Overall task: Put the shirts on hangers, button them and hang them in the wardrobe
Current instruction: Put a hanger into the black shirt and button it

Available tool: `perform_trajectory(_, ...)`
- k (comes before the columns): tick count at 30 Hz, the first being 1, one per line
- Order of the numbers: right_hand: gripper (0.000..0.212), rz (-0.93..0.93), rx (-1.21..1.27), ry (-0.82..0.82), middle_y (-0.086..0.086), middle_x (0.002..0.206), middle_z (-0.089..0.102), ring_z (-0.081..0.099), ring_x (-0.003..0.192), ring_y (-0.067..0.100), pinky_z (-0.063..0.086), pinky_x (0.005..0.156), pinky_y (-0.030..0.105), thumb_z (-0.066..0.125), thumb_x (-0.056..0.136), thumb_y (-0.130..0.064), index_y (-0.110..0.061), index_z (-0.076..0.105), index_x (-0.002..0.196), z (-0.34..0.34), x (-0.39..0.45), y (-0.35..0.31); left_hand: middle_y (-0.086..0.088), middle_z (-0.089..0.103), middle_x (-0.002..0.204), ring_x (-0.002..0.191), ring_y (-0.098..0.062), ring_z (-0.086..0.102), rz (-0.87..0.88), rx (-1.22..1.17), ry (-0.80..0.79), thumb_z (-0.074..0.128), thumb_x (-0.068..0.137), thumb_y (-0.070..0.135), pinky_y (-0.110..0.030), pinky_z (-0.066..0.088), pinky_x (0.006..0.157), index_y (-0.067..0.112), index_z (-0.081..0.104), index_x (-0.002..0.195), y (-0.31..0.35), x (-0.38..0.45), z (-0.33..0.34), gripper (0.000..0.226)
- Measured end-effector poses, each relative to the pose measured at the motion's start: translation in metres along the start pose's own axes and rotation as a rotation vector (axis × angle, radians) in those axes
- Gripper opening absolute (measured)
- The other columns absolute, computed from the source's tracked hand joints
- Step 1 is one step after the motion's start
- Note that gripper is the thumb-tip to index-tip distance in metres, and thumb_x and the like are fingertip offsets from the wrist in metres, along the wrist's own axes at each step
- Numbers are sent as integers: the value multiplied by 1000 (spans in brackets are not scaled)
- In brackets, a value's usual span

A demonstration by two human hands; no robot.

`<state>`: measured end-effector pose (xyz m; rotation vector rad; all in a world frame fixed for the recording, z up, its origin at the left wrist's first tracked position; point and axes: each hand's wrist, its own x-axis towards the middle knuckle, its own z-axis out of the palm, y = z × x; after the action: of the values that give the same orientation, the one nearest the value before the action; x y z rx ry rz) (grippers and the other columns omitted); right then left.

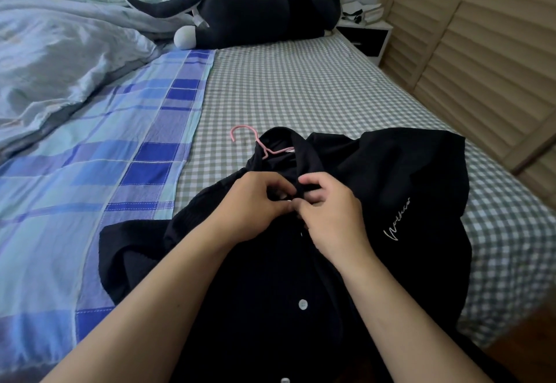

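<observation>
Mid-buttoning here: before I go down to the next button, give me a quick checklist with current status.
1. Hanger in the shirt: ok, pink hook sticks out of the collar.
2. Both hands on the placket: ok, left hand and right hand pinch the fabric at the upper button.
3. Upper button fully through its hole: cannot tell, fingers hide it.
4. Next button reachable: ok, it shows white on the front below the hands.
5. Shirt lying flat on the bed: not ok, the sleeves are bunched on both sides.
6. Hook free to lift: ok, nothing lies on it.
</observation>
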<state>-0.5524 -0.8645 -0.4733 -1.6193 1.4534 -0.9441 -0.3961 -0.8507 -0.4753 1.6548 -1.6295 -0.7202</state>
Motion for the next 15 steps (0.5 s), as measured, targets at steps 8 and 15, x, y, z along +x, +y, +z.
perform_trajectory(8,19,153,423,-79,3,74,66,70,70,12,60,66,27,74,85,6,-8,62,89,-8,2,-3,7,61,64,53,3,50,-81,-100,49,86,79,25,-11,38,53,19,64,79,0,3,-12,23)
perform_trajectory(15,25,189,419,-152,3,80,65,69,76,15,59,72,28,76,80,7,-12,63,92,-6,6,-2,3,74,80,69,-5,66,-73,-97,-42,81,85,17,-19,53,67,25,77,89,6,-4,-12,10)
